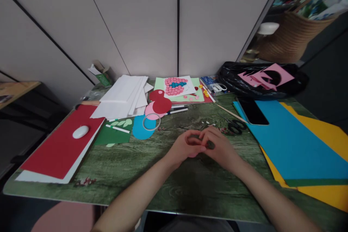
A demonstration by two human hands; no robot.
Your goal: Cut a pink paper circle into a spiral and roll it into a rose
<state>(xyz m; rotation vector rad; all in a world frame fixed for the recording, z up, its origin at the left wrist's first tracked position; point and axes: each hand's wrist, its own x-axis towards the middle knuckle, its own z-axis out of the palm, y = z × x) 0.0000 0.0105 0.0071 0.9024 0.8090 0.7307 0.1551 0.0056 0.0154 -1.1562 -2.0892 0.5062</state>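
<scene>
Above the middle of the green wood-patterned table [152, 174], my two hands meet at the fingertips. My left hand [183, 146] is closed with thumb and fingers curled round a small pink paper piece [193, 154]; only its lower edge shows under the thumb. The fingers of my right hand [219, 148] are pinched together against the left fingertips, and what lies between them is hidden. Black-handled scissors [236, 126] lie just beyond my right hand. Small white scraps [208, 123] are scattered behind the fingers.
To the left are red paper [59, 141], a white mouse [81, 131], white sheets [119, 96] and a tape ring [151, 121]. A picture with pink and blue balls [175, 85] lies at the back. A phone [252, 110] rests on blue paper [293, 145] at right.
</scene>
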